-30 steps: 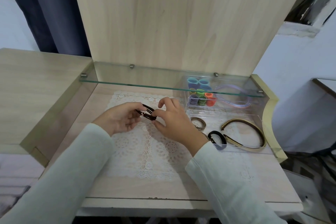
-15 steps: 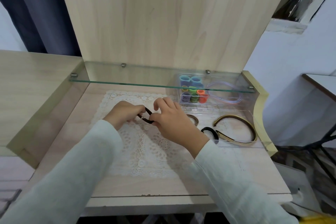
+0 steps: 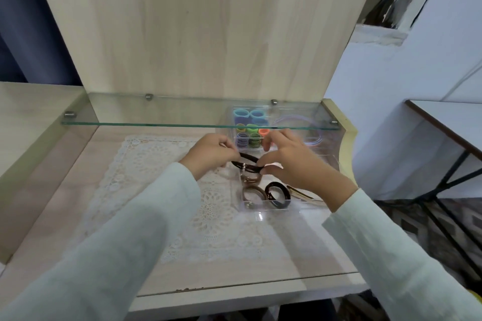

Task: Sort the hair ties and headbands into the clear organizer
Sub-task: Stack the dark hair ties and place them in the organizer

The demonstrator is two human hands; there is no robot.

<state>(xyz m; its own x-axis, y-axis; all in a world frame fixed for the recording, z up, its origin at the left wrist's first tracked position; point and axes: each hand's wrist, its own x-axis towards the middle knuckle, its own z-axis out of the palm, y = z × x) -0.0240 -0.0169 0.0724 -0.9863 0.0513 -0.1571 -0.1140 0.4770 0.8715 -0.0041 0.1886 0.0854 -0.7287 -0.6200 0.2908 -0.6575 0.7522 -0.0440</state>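
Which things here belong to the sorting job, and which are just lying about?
Job: dark hair tie pinched by left hand and right hand; clear organizer; coloured hair ties; gold headband.
Lying about: lace mat; glass shelf; side table.

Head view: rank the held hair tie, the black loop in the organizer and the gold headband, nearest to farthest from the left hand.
1. Held hair tie: pinched by the left hand itself.
2. Black loop: front compartment of the organizer, to the hand's right.
3. Gold headband: farther right, partly hidden by the right hand.
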